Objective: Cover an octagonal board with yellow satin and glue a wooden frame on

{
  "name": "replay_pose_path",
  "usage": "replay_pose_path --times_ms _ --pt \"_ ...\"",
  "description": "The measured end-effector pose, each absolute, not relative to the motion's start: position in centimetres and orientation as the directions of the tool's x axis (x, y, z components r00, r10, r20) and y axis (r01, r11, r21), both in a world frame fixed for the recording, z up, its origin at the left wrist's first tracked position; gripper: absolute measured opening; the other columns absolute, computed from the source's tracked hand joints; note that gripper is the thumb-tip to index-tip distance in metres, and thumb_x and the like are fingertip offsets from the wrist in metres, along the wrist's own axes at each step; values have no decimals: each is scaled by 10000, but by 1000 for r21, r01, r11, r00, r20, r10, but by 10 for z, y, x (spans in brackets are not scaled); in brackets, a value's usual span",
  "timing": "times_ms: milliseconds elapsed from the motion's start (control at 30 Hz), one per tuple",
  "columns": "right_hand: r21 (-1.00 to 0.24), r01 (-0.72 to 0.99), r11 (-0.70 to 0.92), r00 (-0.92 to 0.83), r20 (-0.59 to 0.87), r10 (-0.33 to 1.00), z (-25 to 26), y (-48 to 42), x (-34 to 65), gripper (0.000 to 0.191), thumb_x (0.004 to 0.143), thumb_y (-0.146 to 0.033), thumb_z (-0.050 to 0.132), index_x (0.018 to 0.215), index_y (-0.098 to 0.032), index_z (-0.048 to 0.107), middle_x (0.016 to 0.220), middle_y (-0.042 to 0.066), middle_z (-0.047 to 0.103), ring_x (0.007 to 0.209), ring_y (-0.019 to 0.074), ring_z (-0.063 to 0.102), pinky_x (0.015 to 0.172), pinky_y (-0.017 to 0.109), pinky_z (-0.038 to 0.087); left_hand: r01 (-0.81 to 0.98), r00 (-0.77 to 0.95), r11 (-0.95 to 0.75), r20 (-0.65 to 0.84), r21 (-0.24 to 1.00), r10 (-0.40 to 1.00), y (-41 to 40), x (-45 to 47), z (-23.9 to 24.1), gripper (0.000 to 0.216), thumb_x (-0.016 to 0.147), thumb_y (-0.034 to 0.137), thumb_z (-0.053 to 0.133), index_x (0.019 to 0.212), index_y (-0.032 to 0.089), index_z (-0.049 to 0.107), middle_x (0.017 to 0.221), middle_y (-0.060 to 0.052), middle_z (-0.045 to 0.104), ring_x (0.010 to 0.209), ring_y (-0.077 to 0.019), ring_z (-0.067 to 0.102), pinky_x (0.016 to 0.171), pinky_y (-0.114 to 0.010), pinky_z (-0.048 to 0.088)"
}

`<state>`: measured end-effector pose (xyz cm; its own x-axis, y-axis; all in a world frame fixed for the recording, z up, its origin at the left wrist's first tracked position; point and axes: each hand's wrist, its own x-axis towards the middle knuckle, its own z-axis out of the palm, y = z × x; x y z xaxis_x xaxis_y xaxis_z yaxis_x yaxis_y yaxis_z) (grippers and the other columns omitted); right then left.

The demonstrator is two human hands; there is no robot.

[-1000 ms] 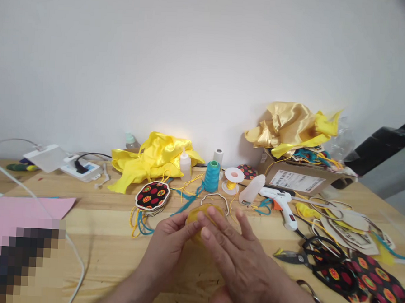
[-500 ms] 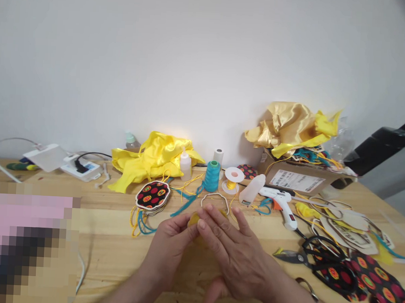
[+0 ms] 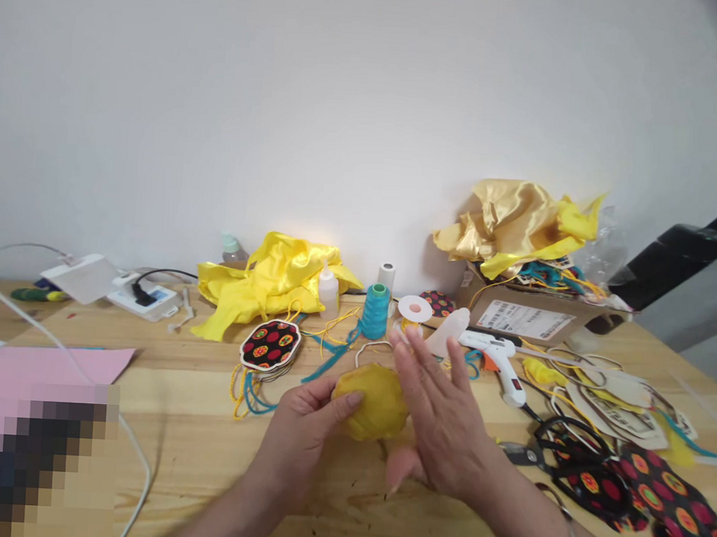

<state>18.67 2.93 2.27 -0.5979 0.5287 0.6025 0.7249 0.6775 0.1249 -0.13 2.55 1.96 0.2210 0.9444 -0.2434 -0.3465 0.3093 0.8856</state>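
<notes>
A round, scalloped yellow fabric-covered piece (image 3: 372, 403) is held above the table, its yellow face towards me. My left hand (image 3: 310, 418) grips its left edge, thumb on top and fingers underneath. My right hand (image 3: 440, 417) is at the piece's right edge with fingers stretched out, holding nothing; whether it touches the edge I cannot tell. Just behind the piece, part of a pale scalloped frame (image 3: 372, 345) shows. Left of it lies a finished-looking patterned pendant (image 3: 270, 346) with a white rim and yellow and teal cords.
Behind stand a teal thread cone (image 3: 375, 313), a white spool (image 3: 415, 309) and a glue bottle (image 3: 328, 291). Yellow satin (image 3: 267, 276) lies by the wall. At right are a hot glue gun (image 3: 498, 360), black scissors (image 3: 565, 460), patterned fabric (image 3: 671, 493) and a cardboard box (image 3: 512, 313).
My right hand has moved right, off the yellow piece it was covering, and the piece's face now shows. My left hand keeps its hold. The blurred patch at lower left has shrunk.
</notes>
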Motion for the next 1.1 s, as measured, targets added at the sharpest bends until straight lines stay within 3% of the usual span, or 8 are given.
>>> replay_pose_path --times_ms 100,200,267,400,500,667,1100 --pt "-52 827 560 -381 681 625 23 34 192 895 877 -651 126 1450 24 -5 1471 238 267 1383 352 175 1095 602 67 -415 178 296 -243 860 954 28 -2 18 269 651 279 780 884 148 753 789 -52 749 723 -192 670 738 -293 520" --pt "-131 857 499 -264 719 643 23 35 193 856 890 -612 109 1450 20 -32 1490 247 196 1382 375 157 1087 617 100 -456 136 301 -269 837 953 30 -2 17 278 642 267 787 882 131 751 805 -73 750 746 -200 675 753 -300 521" --pt "-93 843 529 -318 707 631 21 31 189 886 886 -627 132 1443 38 -52 1498 258 156 1385 384 132 1096 603 78 -484 131 308 -280 819 951 31 -3 17 271 655 265 779 890 132 747 818 -78 751 758 -201 675 736 -291 523" --pt "131 688 714 -636 584 505 15 17 173 1024 840 -696 267 1426 65 -86 1514 261 41 1386 398 86 1100 586 17 -523 130 298 -271 798 954 31 -3 15 246 673 249 768 894 144 741 805 -56 747 769 -187 675 737 -271 519" --pt "202 583 787 -758 485 436 11 9 164 972 841 -692 288 1440 37 56 1522 226 45 1395 361 92 1113 550 -9 -528 138 310 -280 791 950 30 -3 13 251 688 238 757 924 157 732 839 -50 745 815 -189 676 747 -270 519" --pt "211 591 779 -769 440 464 9 9 160 895 843 -696 264 1402 3 266 1511 195 175 1403 327 86 1120 527 -41 -521 132 307 -280 797 951 30 -4 12 244 682 232 759 913 159 733 831 -51 743 765 -176 675 681 -247 520" --pt "224 693 685 -689 483 540 6 14 162 924 823 -710 298 1395 16 291 1496 230 191 1395 363 94 1104 566 -17 -479 128 290 -261 829 957 30 -2 16 219 702 242 748 897 145 732 864 -60 745 800 -158 653 723 -217 494"
